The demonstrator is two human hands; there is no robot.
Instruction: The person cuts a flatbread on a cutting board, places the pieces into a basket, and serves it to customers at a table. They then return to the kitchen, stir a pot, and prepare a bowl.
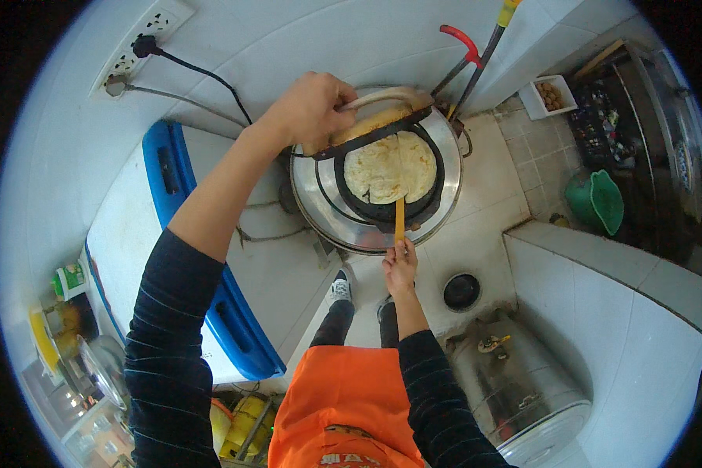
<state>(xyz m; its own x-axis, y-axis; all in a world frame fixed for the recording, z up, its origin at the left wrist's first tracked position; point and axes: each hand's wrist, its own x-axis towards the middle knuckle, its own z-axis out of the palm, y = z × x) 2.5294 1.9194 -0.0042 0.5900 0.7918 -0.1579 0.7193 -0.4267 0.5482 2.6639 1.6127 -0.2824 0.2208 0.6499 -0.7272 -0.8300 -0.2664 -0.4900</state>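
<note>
A round flatbread (386,167) lies on a dark round griddle (436,193) set in a wide metal rim (453,169). Above its far edge, a heavy lid (380,126) is raised and tilted, held by its curved handle with my left hand (319,108). My right hand (400,266) grips a flat yellowish stick or spatula (399,219) near its lower end, and the stick's tip meets the near edge of the flatbread. A line runs down the bread's middle, and a small tear shows at its near left edge.
A white chest with blue edging (248,327) stands at the left. A power strip (146,35) with plugged cords is on the wall. Tools with red and yellow handles (462,44) lean behind the griddle. A black bowl (462,291) and a metal tank (520,380) are at the right.
</note>
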